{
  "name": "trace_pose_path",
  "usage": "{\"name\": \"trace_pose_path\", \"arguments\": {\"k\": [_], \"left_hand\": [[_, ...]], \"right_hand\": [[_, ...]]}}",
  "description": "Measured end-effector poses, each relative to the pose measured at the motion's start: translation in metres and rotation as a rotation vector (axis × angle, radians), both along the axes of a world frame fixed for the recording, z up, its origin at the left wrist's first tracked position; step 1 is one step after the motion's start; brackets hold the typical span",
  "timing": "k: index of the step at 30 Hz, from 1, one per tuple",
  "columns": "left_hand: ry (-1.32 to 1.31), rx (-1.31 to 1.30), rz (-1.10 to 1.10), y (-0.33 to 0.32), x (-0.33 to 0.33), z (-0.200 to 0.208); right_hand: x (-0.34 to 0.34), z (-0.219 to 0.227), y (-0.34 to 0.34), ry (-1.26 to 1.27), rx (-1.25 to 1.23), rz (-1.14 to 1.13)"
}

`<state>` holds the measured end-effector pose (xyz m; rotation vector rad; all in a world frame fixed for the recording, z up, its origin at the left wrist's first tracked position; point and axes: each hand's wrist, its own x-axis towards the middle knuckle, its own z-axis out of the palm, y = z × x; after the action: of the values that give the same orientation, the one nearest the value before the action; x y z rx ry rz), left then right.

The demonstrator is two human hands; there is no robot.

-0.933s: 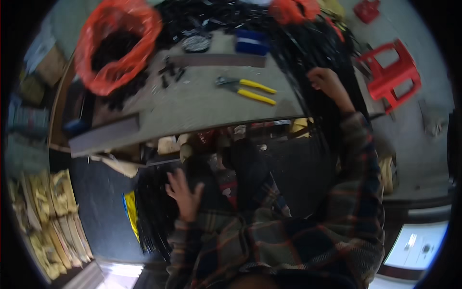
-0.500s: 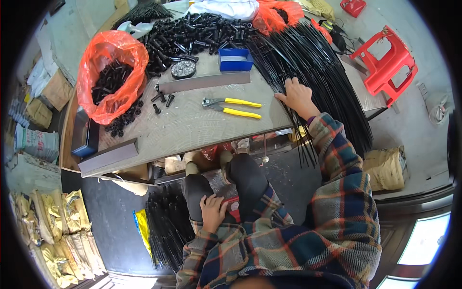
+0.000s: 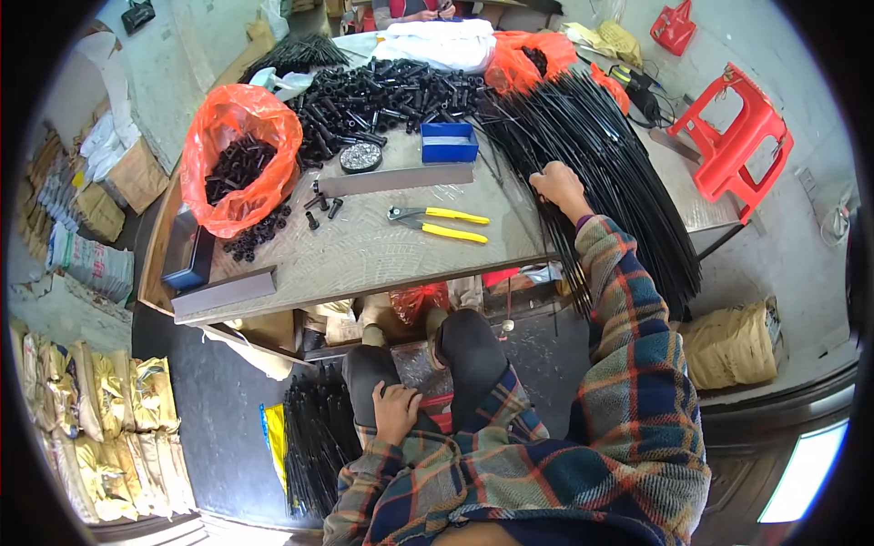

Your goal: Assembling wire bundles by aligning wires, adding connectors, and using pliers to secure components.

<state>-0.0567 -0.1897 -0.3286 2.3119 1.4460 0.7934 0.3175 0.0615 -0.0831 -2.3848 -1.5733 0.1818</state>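
Note:
My right hand [image 3: 559, 188] is at the left edge of a big pile of long, thin black rods [image 3: 628, 191] on the table's right side. Its thumb and fingers are closed in a pinch, and one thin black rod [image 3: 553, 282] runs down from them past the table's front edge. My left hand [image 3: 395, 411] lies on my left thigh, fingers apart, holding nothing. Left of the right hand, pliers with yellow handles [image 3: 455, 225] lie on the table [image 3: 364, 259]. A blue open box [image 3: 449, 144] stands behind them.
Short black tubular parts [image 3: 382, 96] are heaped at the back. A red plastic bag [image 3: 205, 196] holding more stands at left, near a round tin [image 3: 360, 158] and metal bars [image 3: 396, 179]. A red stool [image 3: 742, 136] is at right. Another person [image 3: 414, 11] sits beyond the table.
My right hand has gone from lying spread on the rods to a closed pinch. The view has tilted up slightly, bringing the other person into sight. My left hand stays on my thigh.

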Motion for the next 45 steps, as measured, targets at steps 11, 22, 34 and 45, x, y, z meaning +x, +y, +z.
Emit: {"name": "trace_pose_path", "arguments": {"k": [11,22,34,45], "left_hand": [[-0.025,-0.022,-0.016,-0.006,0.000,0.002],[-0.080,-0.018,-0.013,0.000,0.002,0.004],[-0.043,-0.013,-0.015,-0.001,0.002,0.005],[-0.012,0.005,-0.027,0.005,0.007,0.001]], "right_hand": [[-0.004,-0.017,0.002,0.859,0.075,0.173],[-0.007,-0.042,0.017,0.499,0.080,0.114],[-0.024,0.080,0.021,0.857,0.170,0.260],[-0.026,0.159,0.091,0.496,1.106,0.420]]}}
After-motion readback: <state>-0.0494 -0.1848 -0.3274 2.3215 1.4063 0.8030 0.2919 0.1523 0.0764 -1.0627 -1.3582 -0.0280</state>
